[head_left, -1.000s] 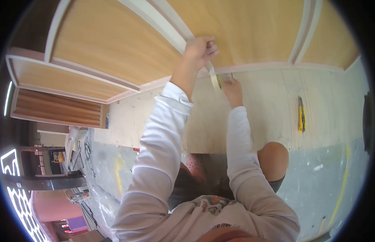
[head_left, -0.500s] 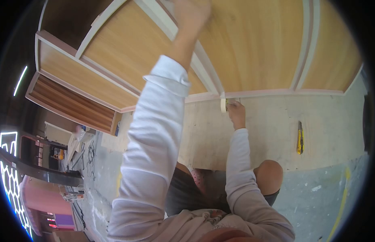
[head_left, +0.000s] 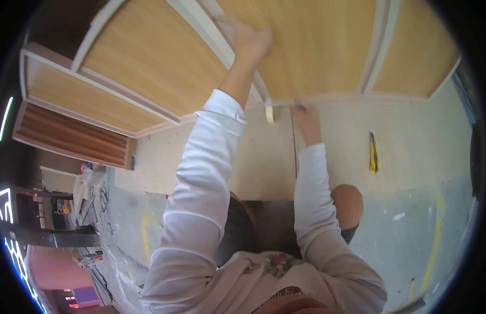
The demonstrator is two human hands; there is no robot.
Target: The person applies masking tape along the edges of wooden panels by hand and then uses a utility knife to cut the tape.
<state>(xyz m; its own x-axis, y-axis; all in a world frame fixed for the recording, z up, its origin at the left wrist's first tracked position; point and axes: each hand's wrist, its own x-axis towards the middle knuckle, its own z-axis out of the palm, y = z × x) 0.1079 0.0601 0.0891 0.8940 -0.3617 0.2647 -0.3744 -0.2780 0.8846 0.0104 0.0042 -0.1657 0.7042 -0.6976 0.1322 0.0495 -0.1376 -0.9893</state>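
A large wooden panel unit (head_left: 316, 47) with pale edging leans across the top of the head view. My left hand (head_left: 251, 42) lies at the white strip (head_left: 209, 34) between two panels, thumb and fingers spread apart. At the lower end of that strip a roll of masking tape (head_left: 270, 114) hangs by its tape at the panel's bottom edge. To the right of the roll, apart from it, is my right hand (head_left: 307, 124), just below the same edge. Motion blurs its fingertips, and I cannot make out anything in them.
A yellow utility knife (head_left: 373, 153) lies on the pale board (head_left: 342, 172) to the right. A ribbed brown panel (head_left: 70, 133) stands at the left. Cables (head_left: 104, 209) and scraps lie on the grey floor (head_left: 389, 240) further left.
My right hand has come away from the tape roll, which now hangs on its own. My left hand has shifted down slightly. The whole view has tilted.
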